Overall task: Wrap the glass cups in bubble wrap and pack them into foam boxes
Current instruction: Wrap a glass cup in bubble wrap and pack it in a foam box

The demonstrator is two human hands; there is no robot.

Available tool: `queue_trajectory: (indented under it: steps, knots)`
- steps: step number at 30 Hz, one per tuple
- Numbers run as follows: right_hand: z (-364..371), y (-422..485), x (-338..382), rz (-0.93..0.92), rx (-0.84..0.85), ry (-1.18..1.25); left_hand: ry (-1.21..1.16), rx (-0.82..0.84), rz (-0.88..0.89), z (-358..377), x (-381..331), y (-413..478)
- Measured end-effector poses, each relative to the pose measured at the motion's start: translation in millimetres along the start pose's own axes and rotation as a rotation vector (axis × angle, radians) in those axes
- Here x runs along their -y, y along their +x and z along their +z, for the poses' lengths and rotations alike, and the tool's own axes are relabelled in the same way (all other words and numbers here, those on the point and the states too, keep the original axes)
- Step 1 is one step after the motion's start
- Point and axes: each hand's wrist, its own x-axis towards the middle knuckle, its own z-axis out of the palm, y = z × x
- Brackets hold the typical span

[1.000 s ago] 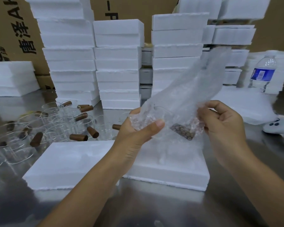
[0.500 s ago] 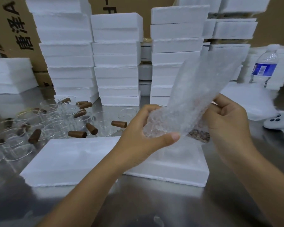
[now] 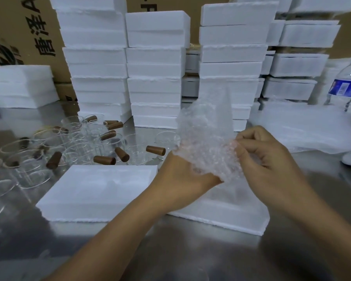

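Left hand (image 3: 182, 177): curled under the wrap (image 3: 207, 142), gripping the bundle from the left.
Right hand (image 3: 267, 157): fingertips pinch the wrap's right edge.
Change: hands closer together than half a second ago; the brown end then showing through the wrap is covered; the flap, then leaning up-right, stands lower.
Wrap: held above the right box (image 3: 221, 207); long axis roughly upright, tip pointing up.
Cup inside: cannot tell how it lies.
Cups (image 3: 79, 142): loose, far left.
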Motion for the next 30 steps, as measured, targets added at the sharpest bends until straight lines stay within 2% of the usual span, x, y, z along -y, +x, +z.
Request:
queue_trajectory:
  steps: [3,6,9,12,15,18,19,24,27,30]
  knots:
    - [1,-1,-3,-0.001,0.031,-0.081,0.002,-0.003,0.046,-2,0,-1]
    - [-2,0,-3,-0.012,0.063,-0.055,-0.026,0.032,0.069,-3,-2,-2]
    - [-5,3,-4,0.006,-0.02,0.123,-0.056,0.04,0.075,-4,-1,-1]
    - [-7,1,-4,-0.096,-0.08,0.309,-0.01,-0.083,0.088,-8,-2,2]
    - [-6,-3,-2,-0.303,-0.058,0.107,0.036,-0.13,0.094,-10,-4,1]
    - [0,-3,-1,-0.421,-0.138,-0.126,0.147,-0.116,0.145,-9,-2,1]
    - [1,-3,0,-0.382,-0.165,-0.113,0.191,-0.111,0.148,-8,0,1]
    - [-2,2,-5,0.075,-0.208,0.266,0.367,-0.137,0.23,-5,5,-2]
    - [-3,6,-9,0.231,-0.221,0.396,0.33,-0.131,0.26,-4,3,-3]
    - [-5,6,-11,0.331,-0.158,0.482,0.266,-0.104,0.27,-2,0,-5]
